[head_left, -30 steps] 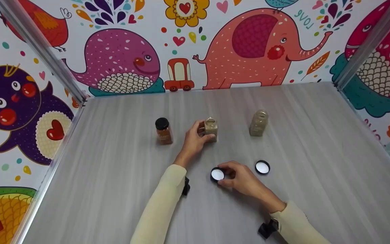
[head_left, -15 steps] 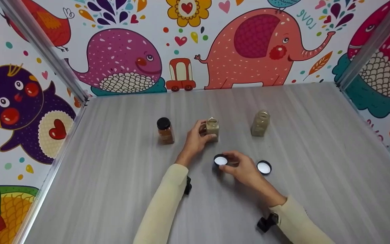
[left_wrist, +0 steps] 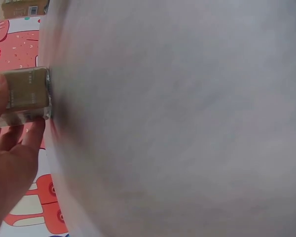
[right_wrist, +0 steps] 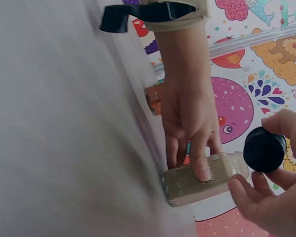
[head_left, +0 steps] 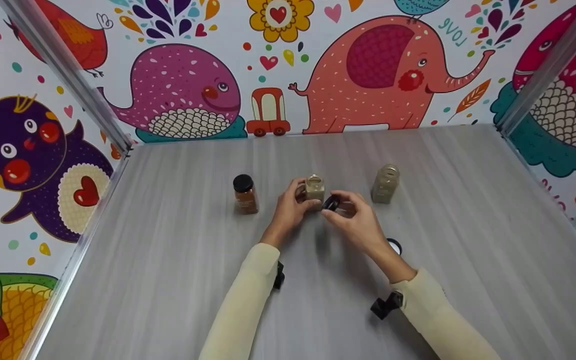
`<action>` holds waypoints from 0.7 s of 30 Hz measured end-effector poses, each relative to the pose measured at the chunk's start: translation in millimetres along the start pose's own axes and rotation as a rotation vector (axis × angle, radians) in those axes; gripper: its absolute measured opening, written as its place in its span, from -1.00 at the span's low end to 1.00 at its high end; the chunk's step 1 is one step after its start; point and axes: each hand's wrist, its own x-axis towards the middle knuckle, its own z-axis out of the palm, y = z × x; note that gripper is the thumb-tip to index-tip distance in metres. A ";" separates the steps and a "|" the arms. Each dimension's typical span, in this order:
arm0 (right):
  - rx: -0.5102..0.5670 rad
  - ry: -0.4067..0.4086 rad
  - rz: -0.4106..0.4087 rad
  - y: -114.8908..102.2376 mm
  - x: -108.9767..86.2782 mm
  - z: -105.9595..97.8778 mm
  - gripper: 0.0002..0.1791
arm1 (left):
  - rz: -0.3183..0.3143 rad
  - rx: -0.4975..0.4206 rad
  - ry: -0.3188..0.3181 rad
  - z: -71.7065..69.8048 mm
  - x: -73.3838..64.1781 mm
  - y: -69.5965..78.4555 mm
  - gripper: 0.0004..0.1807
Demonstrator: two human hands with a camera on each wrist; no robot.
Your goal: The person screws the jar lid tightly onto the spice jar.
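Observation:
My left hand [head_left: 289, 209] grips an uncapped square glass spice jar [head_left: 314, 188] of greenish-tan powder, which stands upright on the table. The thumb lies across its near side, as the left wrist view also shows on the jar [left_wrist: 29, 91]. In my right hand [head_left: 360, 222] a black screw cap [head_left: 331, 202] is pinched between thumb and fingers. The cap is tilted and close beside the jar's upper part. In the right wrist view, the cap [right_wrist: 264, 149] is near the jar's bare neck [right_wrist: 235, 163]; whether they touch I cannot tell.
Left of my hands stands a capped jar [head_left: 245, 195] of reddish-brown powder. A second uncapped jar [head_left: 385, 184] of tan powder stands to the right. Partly behind my right wrist, another black cap [head_left: 394, 246] lies white liner up. Printed panels [head_left: 198, 90] border the grey table [head_left: 168, 280].
My right hand has lifted the cap from near the tabletop, moved it away from me towards the jar, and turned its white liner out of sight. My left hand has stayed on the jar.

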 end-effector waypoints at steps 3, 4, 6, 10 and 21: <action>0.018 0.007 -0.006 -6.3 6.9 1.4 -0.45 | 0.022 0.002 0.000 -0.1 -0.4 0.0 -0.45; 0.007 0.009 -0.011 -8.6 8.9 1.7 -0.45 | 0.025 0.002 0.000 -0.2 -0.3 0.2 -0.45; -0.022 0.010 -0.026 -12.9 12.9 2.0 -0.45 | 0.027 -0.003 -0.001 -0.6 -0.3 0.7 -0.45; -0.044 0.026 -0.057 -19.6 19.3 1.0 -0.40 | 0.024 0.001 -0.008 -0.3 0.3 2.1 -0.46; -0.119 0.079 -0.207 -24.1 37.9 8.3 -0.51 | 0.061 0.119 0.024 -1.6 0.6 -0.7 -0.49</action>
